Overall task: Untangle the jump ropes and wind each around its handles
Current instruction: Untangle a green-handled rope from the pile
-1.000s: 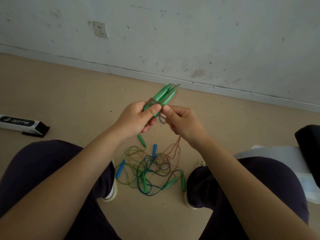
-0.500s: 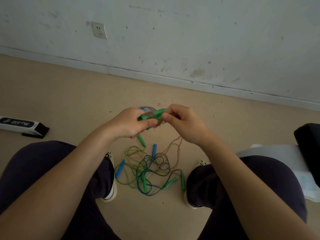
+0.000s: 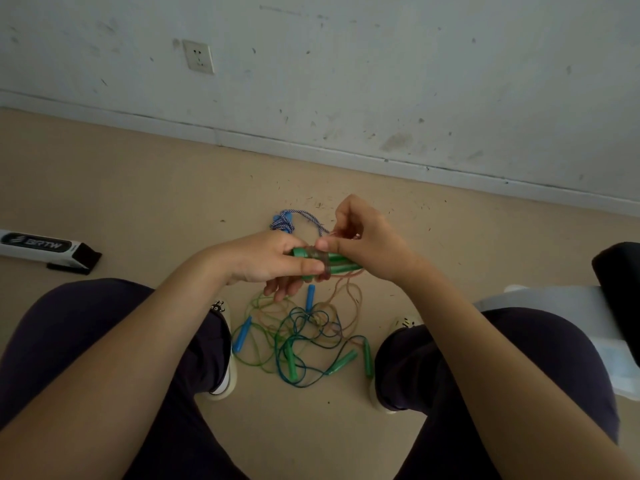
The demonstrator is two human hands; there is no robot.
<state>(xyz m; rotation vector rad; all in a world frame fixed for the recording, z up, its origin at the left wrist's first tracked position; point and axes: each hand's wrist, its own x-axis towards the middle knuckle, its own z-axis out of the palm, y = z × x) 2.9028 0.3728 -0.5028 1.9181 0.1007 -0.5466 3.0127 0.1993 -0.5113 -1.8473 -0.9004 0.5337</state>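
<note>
1. White plastic marks the far left of the floor, where a long box [image 3: 45, 247] printed with dark lettering is seen lying near the skirting.
2. A wall socket [image 3: 198, 57] is set into the scuffed wall [image 3: 381, 64] above it.
3. The left hand [image 3: 266, 259] is held above the knees, its fingers and thumb curled round a pair of green handles [image 3: 332, 263] laid side by side and lying nearly level.
4. A brownish translucent cord [image 3: 321, 261] is seen wound in several turns round the handles' middle, its loose end trailing down to the floor.
5. A blue-and-white twisted rope [image 3: 287, 221] is seen bunched on the floor just beyond the hands.
6. A tangle of green, blue and brownish ropes [image 3: 304, 336] with blue and green handles is spread on the tan floor [image 3: 138, 188] between the two shoes.
7. The right hand [image 3: 363, 242] is closed at the handles' right end, thumb pressed on the wound cord and fingers pinching a strand above it.
8. A white seat edge [image 3: 554, 299] is visible at far right.
</note>
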